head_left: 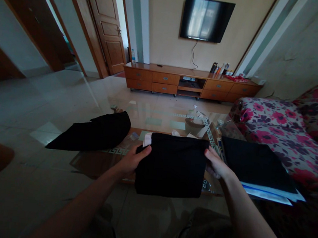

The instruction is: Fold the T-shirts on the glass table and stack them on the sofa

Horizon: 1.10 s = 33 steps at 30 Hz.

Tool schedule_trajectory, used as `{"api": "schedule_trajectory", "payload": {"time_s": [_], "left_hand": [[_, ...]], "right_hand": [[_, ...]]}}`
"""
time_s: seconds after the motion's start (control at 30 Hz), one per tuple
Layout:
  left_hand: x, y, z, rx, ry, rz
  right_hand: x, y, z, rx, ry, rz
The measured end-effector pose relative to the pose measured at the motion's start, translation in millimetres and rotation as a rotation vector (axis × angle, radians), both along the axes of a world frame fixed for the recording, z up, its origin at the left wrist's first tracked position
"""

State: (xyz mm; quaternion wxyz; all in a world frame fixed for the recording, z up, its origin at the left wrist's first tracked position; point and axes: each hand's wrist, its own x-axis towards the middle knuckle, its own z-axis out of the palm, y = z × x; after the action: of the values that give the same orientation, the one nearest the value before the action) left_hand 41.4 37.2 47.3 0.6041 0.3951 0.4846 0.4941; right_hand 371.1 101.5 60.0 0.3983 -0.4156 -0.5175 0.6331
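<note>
Between both hands I hold a black folded garment (172,167), a rectangle with a small white patch at its top left corner. My left hand (134,158) grips its left edge, thumb lying on the front. On the opposite edge my right hand (214,162) is closed, thumb near the upper corner and the other fingers behind the cloth. Left of it, another black cloth (97,131) lies loosely spread on the glass table (165,116). To the right, a folded black cloth (256,163) rests on a stack with white and blue edges.
A sofa with a flowered cover (274,123) borders the right side. Beyond the glass table stands a low wooden TV cabinet (164,82) with several bottles on top. A television (206,20) hangs on the wall above. A wooden door (109,26) is at the back left.
</note>
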Motion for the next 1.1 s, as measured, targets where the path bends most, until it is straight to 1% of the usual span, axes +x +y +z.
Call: {"api": "schedule_trajectory", "payload": {"time_s": [0.07,0.1,0.27,0.37,0.47,0.57,0.63,0.7,0.73,0.8,0.87,0.9,0.93,1.0,1.1], "left_hand": [[-1.1,1.4,3.4,-0.014,-0.082,0.023],[-2.1,2.2,5.0,-0.016,-0.104,0.027],[-5.7,4.4,10.5,-0.018,-0.156,0.008],[-4.9,3.4,11.0,-0.041,-0.106,0.014],[-3.5,1.9,9.2,-0.058,-0.023,0.023],[-3.9,0.4,5.9,-0.051,-0.016,-0.016],[-5.7,-0.5,4.7,-0.047,-0.021,-0.057],[-7.7,-1.3,5.5,-0.042,0.038,-0.105],[-8.0,-1.8,6.7,-0.03,0.096,-0.149],[-5.8,-3.4,9.4,0.031,0.247,-0.307],[0.5,-5.9,10.9,0.137,0.39,-0.492],[4.7,-7.4,10.4,0.189,0.442,-0.56],[9.1,-9.0,9.1,0.232,0.481,-0.593],[16.4,-11.8,4.7,0.27,0.527,-0.588],[19.2,-12.3,-1.5,0.247,0.566,-0.501]], "right_hand": [[-4.5,-3.3,2.0,-0.061,-0.007,0.079],[-7.1,-3.8,2.6,-0.061,-0.009,0.085],[-15.6,-1.8,5.2,-0.004,-0.01,0.042],[-15.3,-1.8,5.0,-0.013,-0.053,0.044],[-12.8,-2.2,3.6,-0.058,-0.085,0.028],[-5.5,-0.7,4.6,-0.113,-0.123,-0.005],[2.1,1.4,7.5,-0.134,-0.116,0.01],[8.2,2.8,11.0,-0.138,-0.087,0.092],[9.2,2.6,12.2,-0.128,-0.085,0.162],[4.3,-0.4,12.1,-0.095,-0.132,0.359],[-9.9,-7.4,7.9,-0.065,-0.216,0.578],[-19.4,-12.0,4.4,-0.042,-0.266,0.663],[-29.6,-16.9,0.4,-0.005,-0.318,0.718],[-48.4,-25.9,-7.1,0.105,-0.424,0.742],[-64.2,-32.8,-10.6,0.259,-0.495,0.687]]}}
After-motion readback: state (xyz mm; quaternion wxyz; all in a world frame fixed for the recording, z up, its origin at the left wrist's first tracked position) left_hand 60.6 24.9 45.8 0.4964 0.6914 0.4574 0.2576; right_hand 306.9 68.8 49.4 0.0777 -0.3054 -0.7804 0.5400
